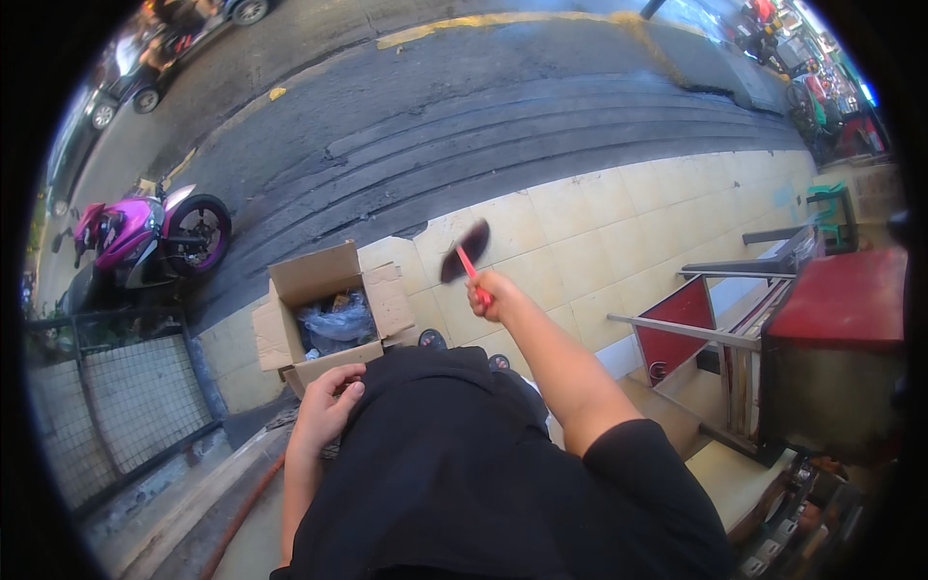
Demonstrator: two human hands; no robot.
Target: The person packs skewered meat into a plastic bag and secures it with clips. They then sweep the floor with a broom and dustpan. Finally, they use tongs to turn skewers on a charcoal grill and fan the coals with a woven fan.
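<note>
My right hand (495,295) is closed around the red handle of a broom (466,253), arm stretched forward. The broom's dark bristle head is over the cream floor tiles (541,237) and looks a little smeared by motion. At my waist, beside my black shirt, my left hand (327,406) hangs loosely bent, with a gap between thumb and fingers and nothing visible in it. Just ahead of it stands an open cardboard box (314,266), flaps spread, holding crumpled clear plastic (338,324). My feet in dark footwear (432,338) show partly below the shirt.
A purple motorcycle (145,232) is parked at the left, above a wire-mesh fence (126,396). Wooden and metal furniture (715,333) and a red-topped box (836,300) crowd the right. Dark ridged pavement (416,145) borders the tiles; vehicles (145,72) stand on the road beyond.
</note>
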